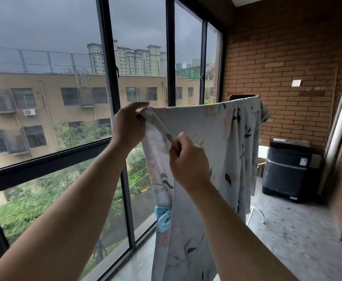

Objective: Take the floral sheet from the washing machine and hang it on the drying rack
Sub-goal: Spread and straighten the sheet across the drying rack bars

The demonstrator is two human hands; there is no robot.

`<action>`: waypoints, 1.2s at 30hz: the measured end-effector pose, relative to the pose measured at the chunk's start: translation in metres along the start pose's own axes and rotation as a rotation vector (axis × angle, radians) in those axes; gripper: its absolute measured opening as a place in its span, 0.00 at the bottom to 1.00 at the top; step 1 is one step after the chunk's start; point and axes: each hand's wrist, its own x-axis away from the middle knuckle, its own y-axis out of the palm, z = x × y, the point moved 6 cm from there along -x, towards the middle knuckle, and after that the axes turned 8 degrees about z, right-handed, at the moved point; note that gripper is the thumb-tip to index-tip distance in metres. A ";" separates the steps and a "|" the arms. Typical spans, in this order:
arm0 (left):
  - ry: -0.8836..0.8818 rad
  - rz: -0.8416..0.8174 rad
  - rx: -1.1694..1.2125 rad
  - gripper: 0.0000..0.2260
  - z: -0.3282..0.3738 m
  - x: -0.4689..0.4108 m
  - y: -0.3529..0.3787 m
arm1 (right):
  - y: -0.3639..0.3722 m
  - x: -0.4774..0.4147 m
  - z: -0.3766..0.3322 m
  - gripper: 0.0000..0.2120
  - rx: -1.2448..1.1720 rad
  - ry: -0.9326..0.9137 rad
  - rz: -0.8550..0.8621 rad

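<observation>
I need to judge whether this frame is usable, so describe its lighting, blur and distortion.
Head view: dim, flat daylight from an overcast sky behind the window frame, no glare or hard shadows; wide-angle bending curves the frame and brick wall near the edges; the floral sheet is slightly motion-blurred near the left hand and right hand; the washing machine is soft.

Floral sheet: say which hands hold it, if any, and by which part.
Both hands hold the floral sheet. The left hand pinches its top corner; the right hand grips the folded edge just below that corner.
</observation>
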 end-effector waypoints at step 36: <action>0.140 0.436 -0.059 0.11 -0.032 0.033 -0.080 | 0.030 0.025 -0.055 0.09 -0.097 -0.096 -0.084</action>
